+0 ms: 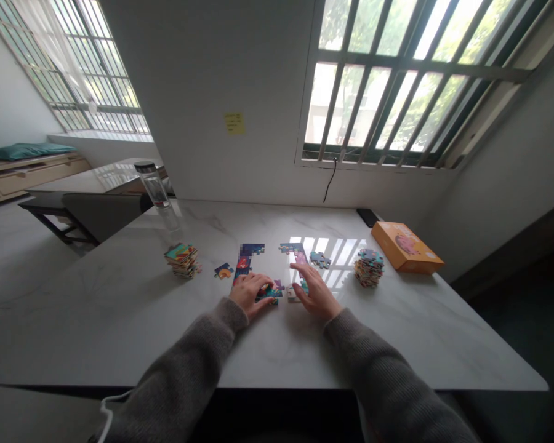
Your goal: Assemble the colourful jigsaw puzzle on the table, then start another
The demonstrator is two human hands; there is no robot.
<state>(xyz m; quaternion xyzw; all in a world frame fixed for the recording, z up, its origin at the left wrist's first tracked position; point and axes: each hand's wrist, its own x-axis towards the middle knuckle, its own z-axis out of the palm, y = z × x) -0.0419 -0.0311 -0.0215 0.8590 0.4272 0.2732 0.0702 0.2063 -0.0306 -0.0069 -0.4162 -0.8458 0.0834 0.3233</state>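
Note:
On the white table, jigsaw pieces form a partial border with gaps: a left side (243, 263), a top right corner (290, 247) and a bottom part (277, 287). My left hand (249, 293) rests over the lower left of this border, its thumb and fingers apart in an arch around the pieces, part of which it hides. On the other side, my right hand (319, 294) is open over the lower right pieces, fingers stretched out and thumb spread. A pale piece (293, 294) lies by its thumb. Whether either hand touches the pieces is hard to see.
A stack of puzzle pieces (183, 261) stands at left, another stack (369, 268) at right. Loose pieces (223, 271) and joined blue pieces (321, 259) flank the border. An orange box (406, 247), a black phone-like object (367, 217) and a glass bottle (153, 186) stand further out.

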